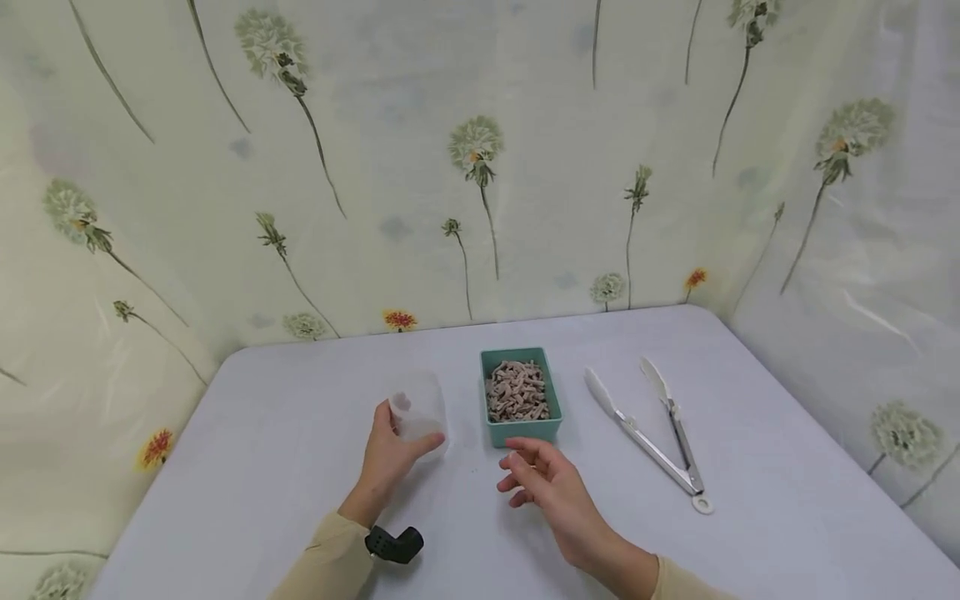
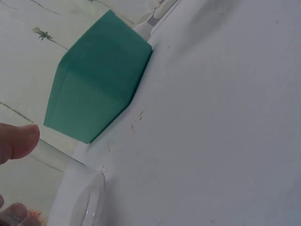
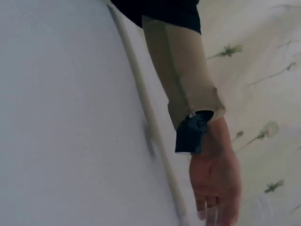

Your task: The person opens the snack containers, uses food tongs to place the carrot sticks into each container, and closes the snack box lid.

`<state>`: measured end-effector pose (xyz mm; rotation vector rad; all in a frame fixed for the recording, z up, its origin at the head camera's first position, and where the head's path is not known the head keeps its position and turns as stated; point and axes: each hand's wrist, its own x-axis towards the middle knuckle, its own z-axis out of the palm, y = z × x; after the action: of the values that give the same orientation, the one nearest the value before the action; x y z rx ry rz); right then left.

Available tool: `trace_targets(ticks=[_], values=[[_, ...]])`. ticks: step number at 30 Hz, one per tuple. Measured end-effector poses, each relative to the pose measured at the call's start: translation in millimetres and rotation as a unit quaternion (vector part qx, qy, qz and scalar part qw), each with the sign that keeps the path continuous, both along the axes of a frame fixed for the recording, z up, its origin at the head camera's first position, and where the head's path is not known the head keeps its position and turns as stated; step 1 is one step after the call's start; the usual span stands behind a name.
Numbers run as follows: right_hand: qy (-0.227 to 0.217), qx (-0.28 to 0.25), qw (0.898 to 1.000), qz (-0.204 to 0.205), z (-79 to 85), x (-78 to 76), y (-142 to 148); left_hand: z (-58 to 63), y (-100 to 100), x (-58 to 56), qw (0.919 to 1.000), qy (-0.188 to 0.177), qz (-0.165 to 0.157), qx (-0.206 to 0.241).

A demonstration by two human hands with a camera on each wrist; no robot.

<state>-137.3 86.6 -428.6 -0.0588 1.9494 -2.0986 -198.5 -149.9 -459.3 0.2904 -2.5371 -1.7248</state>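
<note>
On the left of the white table, my left hand (image 1: 393,454) grips a clear plastic container (image 1: 422,404), the thumb on its near side and the fingers round its left wall. Part of the fingers shows through the plastic. In the left wrist view the thumb (image 2: 21,141) lies along the clear wall, and the container's rounded base (image 2: 91,202) is close to the tabletop. My right hand (image 1: 551,496) hovers with loosely bent fingers, nothing visible in it. Just beyond its fingertips stands a teal box (image 1: 525,432) filled with small greyish-brown strips (image 1: 517,392).
Spread tongs (image 1: 660,450), silver with white tips, lie to the right of the teal box. A few brown crumbs (image 2: 136,123) dot the table beside the box. A flower-printed sheet (image 1: 420,208) hangs around the back and sides of the table.
</note>
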Motion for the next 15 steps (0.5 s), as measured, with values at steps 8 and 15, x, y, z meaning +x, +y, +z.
trace_targets(ticks=[8,15], values=[[0.145,0.071,0.987,-0.005,25.7,2.6,-17.4,-6.3,18.6,25.7,0.9990,0.031,-0.032,-0.001],[0.274,0.166,0.947,0.006,31.4,-2.1,-25.4,-7.7,37.8,44.1,0.9934,0.068,-0.090,-0.020]])
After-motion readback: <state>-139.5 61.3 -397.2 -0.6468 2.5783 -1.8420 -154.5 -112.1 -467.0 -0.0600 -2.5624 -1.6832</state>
